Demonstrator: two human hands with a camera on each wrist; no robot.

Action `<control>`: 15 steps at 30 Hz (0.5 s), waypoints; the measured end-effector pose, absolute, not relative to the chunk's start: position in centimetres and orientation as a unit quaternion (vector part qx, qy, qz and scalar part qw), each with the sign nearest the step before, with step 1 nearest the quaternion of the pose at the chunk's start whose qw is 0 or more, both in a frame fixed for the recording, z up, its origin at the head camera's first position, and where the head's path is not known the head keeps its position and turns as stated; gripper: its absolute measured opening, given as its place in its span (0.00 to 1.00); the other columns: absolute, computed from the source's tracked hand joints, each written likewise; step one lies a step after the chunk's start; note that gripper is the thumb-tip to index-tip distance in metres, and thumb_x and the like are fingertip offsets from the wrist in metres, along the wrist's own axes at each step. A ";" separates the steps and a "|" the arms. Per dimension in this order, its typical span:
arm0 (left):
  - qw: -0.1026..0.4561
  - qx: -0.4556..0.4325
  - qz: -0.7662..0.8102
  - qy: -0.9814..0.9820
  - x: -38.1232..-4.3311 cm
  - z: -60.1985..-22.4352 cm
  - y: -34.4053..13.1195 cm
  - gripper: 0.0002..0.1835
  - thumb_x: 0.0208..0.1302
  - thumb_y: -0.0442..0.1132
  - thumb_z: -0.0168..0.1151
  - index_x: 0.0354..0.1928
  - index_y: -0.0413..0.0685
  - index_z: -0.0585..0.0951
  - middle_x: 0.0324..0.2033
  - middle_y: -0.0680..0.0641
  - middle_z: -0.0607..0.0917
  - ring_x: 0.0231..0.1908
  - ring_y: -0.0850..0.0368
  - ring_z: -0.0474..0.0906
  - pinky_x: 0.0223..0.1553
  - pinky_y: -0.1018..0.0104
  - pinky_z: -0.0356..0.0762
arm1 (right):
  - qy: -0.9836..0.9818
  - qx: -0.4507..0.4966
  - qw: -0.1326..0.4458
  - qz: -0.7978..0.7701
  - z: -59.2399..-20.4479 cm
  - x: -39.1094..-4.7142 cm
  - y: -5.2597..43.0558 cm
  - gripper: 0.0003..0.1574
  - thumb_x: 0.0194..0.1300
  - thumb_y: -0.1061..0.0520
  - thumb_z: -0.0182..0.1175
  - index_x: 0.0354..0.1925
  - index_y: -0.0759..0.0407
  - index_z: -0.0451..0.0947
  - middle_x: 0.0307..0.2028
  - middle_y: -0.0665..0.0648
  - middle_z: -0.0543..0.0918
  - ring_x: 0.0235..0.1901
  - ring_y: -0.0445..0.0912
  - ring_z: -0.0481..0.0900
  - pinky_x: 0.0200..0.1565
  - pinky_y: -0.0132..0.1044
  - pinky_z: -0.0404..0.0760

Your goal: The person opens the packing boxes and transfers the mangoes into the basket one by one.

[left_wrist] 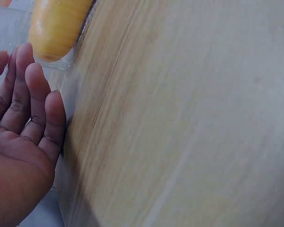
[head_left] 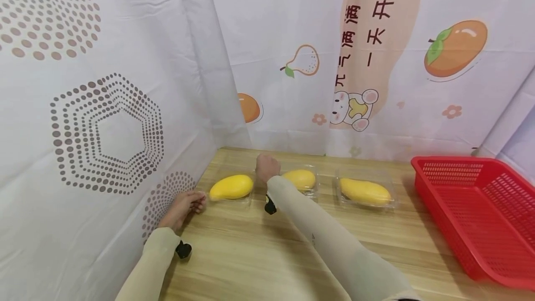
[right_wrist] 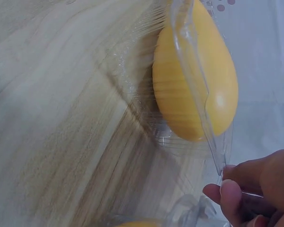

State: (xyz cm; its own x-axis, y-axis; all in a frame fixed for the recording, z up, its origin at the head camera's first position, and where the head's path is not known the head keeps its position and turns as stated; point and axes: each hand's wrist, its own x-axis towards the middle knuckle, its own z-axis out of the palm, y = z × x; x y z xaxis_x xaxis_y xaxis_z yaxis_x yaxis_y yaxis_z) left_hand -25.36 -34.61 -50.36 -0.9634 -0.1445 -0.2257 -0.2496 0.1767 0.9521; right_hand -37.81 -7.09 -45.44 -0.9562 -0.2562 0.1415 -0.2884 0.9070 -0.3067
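A yellow mango (head_left: 231, 186) lies in a clear plastic box (head_left: 241, 201) at the left end of a row. My left hand (head_left: 184, 207) is at the box's left end, thumb and index finger pinching its clear edge; the other fingers (left_wrist: 39, 82) are bent loosely beside it. At the opposite end, my right hand (right_wrist: 255, 189) pinches the edge of the clear lid (right_wrist: 206, 111) between thumb and index finger. In the right wrist view the lid stands tilted above the mango. My right hand and forearm partly cover the middle box in the head view.
Another boxed mango (head_left: 302, 179) sits in the middle, and a third mango (head_left: 365, 192) in its own box is to the right. A red plastic basket (head_left: 443, 217) stands at the table's right side. Patterned curtains (head_left: 267, 22) hang behind and left of the wooden table (head_left: 234, 264).
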 end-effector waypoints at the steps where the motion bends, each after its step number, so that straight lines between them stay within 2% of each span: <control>1: 0.043 -0.127 0.628 0.767 -25.4 -50.4 -34.6 0.16 0.76 0.42 0.60 0.47 0.32 0.83 0.35 0.46 0.87 0.32 0.57 0.80 0.35 0.65 0.81 | -0.975 0.140 0.050 0.163 -45.5 -37.8 -7.0 0.19 0.72 0.61 0.62 0.21 0.58 0.76 0.21 0.53 0.79 0.20 0.45 0.71 0.22 0.41 0.77; 6: 0.039 -0.130 0.626 0.768 -25.5 -50.4 -34.5 0.16 0.76 0.41 0.60 0.47 0.32 0.83 0.35 0.46 0.87 0.33 0.56 0.80 0.36 0.65 0.81 | -0.973 0.149 0.047 0.168 -45.2 -37.5 -6.7 0.17 0.70 0.61 0.64 0.23 0.58 0.78 0.23 0.54 0.82 0.22 0.46 0.77 0.26 0.42 0.82; 12: 0.035 -0.127 0.627 0.768 -25.3 -50.2 -34.4 0.16 0.76 0.41 0.60 0.48 0.30 0.82 0.36 0.44 0.88 0.33 0.55 0.81 0.35 0.64 0.82 | -0.967 0.191 0.055 0.160 -44.8 -36.7 -6.4 0.14 0.69 0.59 0.66 0.25 0.59 0.80 0.23 0.53 0.82 0.23 0.45 0.77 0.27 0.41 0.83; 15: 0.037 -0.128 0.626 0.768 -25.2 -50.2 -34.3 0.16 0.76 0.42 0.60 0.48 0.31 0.82 0.36 0.44 0.88 0.33 0.55 0.81 0.35 0.65 0.82 | -0.962 0.225 0.067 0.142 -44.7 -36.2 -6.4 0.10 0.70 0.57 0.66 0.31 0.58 0.85 0.28 0.52 0.85 0.27 0.45 0.82 0.31 0.40 0.85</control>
State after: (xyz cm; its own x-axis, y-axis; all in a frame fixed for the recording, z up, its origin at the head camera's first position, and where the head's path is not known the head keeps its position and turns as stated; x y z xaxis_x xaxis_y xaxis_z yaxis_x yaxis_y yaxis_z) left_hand -25.19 -34.35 -50.19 -0.9646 -0.1501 -0.2167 -0.2426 0.1839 0.9525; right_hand -36.22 -6.41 -44.69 -0.8895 -0.4143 0.1927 -0.4524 0.8581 -0.2428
